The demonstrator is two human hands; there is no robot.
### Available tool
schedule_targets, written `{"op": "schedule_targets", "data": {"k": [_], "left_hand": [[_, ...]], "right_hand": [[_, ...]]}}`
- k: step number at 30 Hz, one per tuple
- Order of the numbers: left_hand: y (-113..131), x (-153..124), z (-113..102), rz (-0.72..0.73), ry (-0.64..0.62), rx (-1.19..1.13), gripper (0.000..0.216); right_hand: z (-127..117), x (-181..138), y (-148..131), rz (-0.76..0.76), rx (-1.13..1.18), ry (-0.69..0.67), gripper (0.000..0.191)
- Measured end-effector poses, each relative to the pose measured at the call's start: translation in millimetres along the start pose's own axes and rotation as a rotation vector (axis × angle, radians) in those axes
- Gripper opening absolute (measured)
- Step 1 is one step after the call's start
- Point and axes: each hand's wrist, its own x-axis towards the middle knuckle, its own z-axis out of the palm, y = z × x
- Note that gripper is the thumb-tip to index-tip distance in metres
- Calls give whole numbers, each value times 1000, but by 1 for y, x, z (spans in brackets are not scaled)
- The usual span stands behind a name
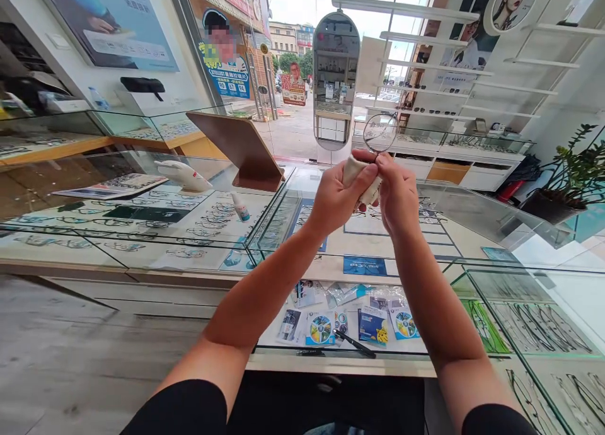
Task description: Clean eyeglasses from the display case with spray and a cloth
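Observation:
Both arms reach forward over the glass counter, and the hands meet at about chest height. My left hand (334,197) is closed around a pale cloth (353,170), which is bunched between thumb and fingers. My right hand (399,195) pinches a pair of eyeglasses (379,132) close beside the cloth. One round, thin-rimmed lens stands up above the fingertips. The rest of the frame is hidden behind the cloth and fingers.
Rows of eyeglass frames (220,214) lie in the glass display case. On its top stand a brown tilted mirror stand (241,148), a small bottle (240,207) and a white holder (184,175). A black pen (354,343) lies near leaflets. A potted plant (570,176) stands right.

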Motion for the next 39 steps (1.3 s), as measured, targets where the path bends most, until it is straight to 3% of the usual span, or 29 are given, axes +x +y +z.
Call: {"op": "schedule_targets", "data": {"k": [3, 5, 9, 13, 21, 24, 26, 28, 30, 32, 34, 39], "left_hand": [[7, 4, 3, 15, -7, -15, 63], [11, 1, -3, -17, -80, -6, 65], [17, -5, -24, -86, -257, 64, 62], [16, -8, -33, -99, -326, 66, 52], [-6, -13, -9, 31, -26, -3, 54], [-4, -13, -10, 13, 15, 11, 59], [2, -10, -20, -40, -64, 27, 65], [10, -7, -35, -107, -228, 56, 65], [18, -3, -50, -161, -377, 86, 59], [20, -2, -57, -173, -437, 92, 52], [15, -3, -51, -144, -381, 63, 50], [-16, -11, -12, 5, -2, 4, 56]], "right_hand": [[-3, 5, -12, -104, -95, 21, 36], [-8, 3, -18, -130, -127, 13, 32], [-18, -4, -18, -51, -70, -30, 24], [-15, -8, -13, 28, 19, -16, 24], [10, -17, -6, 99, 137, 29, 33], [8, -17, -6, 100, 121, 13, 33], [4, -16, -6, 82, 96, 28, 29], [0, -15, -7, 63, 81, 43, 24], [0, -14, -7, 71, 82, 41, 21], [3, -14, -5, 100, 101, 50, 22], [9, -16, -2, 140, 139, 80, 24], [19, -19, 4, 185, 203, 158, 31]]}}
